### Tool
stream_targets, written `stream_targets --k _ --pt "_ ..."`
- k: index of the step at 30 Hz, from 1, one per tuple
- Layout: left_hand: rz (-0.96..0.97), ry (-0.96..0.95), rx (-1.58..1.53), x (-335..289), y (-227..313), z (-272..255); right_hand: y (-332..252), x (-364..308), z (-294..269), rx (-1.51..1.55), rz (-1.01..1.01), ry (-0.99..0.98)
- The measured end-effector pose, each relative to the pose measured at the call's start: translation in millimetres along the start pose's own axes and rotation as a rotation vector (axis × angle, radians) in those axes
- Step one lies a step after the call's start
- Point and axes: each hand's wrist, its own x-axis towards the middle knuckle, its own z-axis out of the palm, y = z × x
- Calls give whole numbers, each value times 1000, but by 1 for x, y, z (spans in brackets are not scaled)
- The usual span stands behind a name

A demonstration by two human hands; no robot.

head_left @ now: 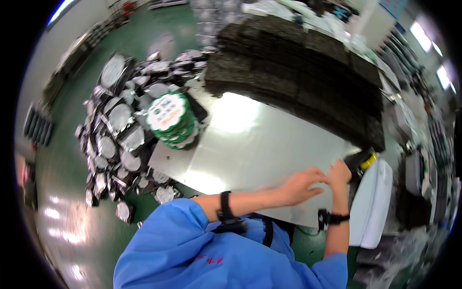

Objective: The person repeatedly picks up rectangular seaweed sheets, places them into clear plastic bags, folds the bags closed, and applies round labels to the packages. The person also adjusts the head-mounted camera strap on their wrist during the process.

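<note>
Black-and-yellow object point(367, 161) at shiny table's point(269, 154) right end, just beside right hand point(340, 173); too blurred to tell long axis or direction. Left hand point(299, 188) close to right, fingers half-curled; cannot tell contact or grip. Alongside, long white bundle point(373, 204).

The single view comes from the left of two wide fisheye cameras worn side by side on the head, upright and unmirrored. It looks steeply down past the wearer's blue top point(168, 243), close at the lower edge, to the left hand point(299, 187) and right hand point(340, 173) at short range over the tabletop point(260, 149). The very wide angle also takes in the green floor point(70, 178) and, farther off, windows point(421, 36) near the dark, curving rim.
</note>
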Motion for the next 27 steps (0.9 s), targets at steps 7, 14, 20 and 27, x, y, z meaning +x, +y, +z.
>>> stream_targets --k 7,14,20,27 --pt "-104 -139 -35 23 -25 109 4 24 23 -233 -16 55" --pt "-321 -225 -99 27 -24 128 27 15 30 -106 57 24" --pt "-102 -192 -51 27 -35 123 22 18 27 -21 56 -27" --pt "-280 -448 -358 50 -35 102 8 15 11 10 -158 -39"
